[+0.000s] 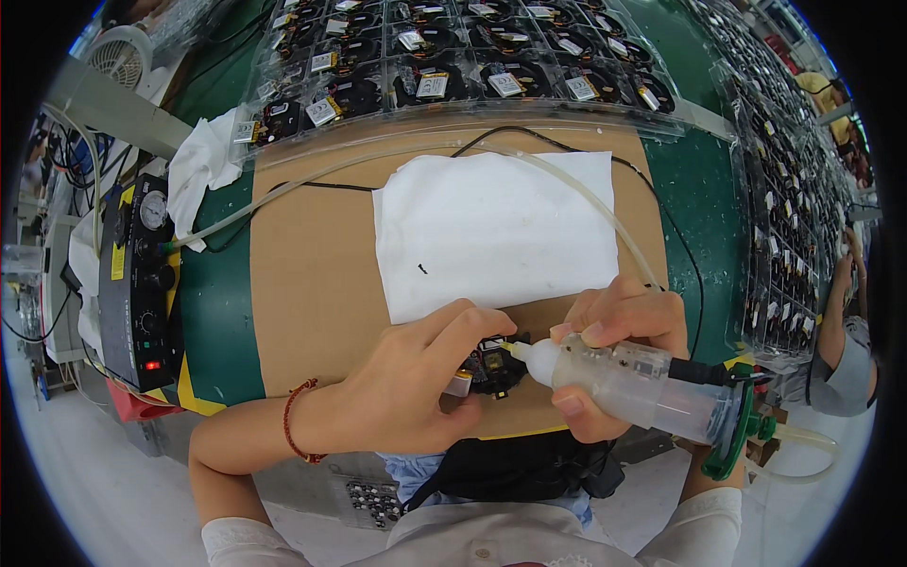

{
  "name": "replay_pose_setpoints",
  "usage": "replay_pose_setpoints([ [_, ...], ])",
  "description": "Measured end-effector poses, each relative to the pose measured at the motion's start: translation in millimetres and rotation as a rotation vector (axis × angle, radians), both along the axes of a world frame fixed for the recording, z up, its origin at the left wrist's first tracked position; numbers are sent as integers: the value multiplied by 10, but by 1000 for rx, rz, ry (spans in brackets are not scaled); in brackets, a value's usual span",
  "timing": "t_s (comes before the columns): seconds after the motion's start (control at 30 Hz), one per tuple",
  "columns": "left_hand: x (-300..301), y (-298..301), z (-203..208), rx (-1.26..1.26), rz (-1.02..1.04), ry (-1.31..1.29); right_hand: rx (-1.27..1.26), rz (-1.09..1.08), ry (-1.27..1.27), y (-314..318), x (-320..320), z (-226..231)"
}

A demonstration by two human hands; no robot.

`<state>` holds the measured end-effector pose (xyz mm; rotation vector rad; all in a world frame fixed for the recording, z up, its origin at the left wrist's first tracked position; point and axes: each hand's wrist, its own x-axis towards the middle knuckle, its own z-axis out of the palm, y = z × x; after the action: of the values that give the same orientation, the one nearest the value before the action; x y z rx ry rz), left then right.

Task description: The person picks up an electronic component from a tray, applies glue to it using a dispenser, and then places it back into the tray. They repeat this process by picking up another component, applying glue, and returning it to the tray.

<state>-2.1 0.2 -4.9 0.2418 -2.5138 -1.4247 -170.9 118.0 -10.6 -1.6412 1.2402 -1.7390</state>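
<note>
I stood close by and saw the small black electronic part (501,381) in the gap between the two hands, just above the brown cardboard sheet (312,283) on the green worktop (213,331). It was at the fingertips of the left hand (411,378), which had its fingers bent over the far side and its thumb on the near side, so that hand was the closer one. A little silver battery pack (460,383) showed next to the thumb. I could not tell which way the black part was longest, as the fingers hid some of it. The right hand (644,317) was wrapped around the front of a fat, clear glue syringe (657,392), with fingers on the far side and the thumb on the near side. The syringe was long and lay on a slant: its nose pointed left and a bit away from the person, while its green end cap (726,444) was off to the right and nearer the body. So the black part was right in front of the nose, to the left of it. The thin yellow tip (519,351) came right up to the part's far right side, but I could not tell if it touched or was just beside it. Past both hands, a plain white sheet (491,236) lay on the cardboard.
</note>
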Motion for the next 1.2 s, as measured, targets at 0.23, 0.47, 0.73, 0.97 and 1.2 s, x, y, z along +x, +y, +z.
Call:
replay_pose_setpoints([
  [0.23, -3, -15, 57, 9, -43, -47, -8, -6, 21, -9, 3, 4],
  [0.47, -4, -11, 24, -7, -38, -4, -43, -34, -8, -17, 33, -16],
  [0.73, 0, 1, 23, 5, -19, -17, -22, -19, -5, 3, 25, -14],
  [0.97, 16, -55, 37, 81, 23, -55, -104, -16, -171, 15, 0, 8],
  [1.2, 4, -53, 70, 257, 50, -71, -142, -90, -118, 12, -169, -13],
])
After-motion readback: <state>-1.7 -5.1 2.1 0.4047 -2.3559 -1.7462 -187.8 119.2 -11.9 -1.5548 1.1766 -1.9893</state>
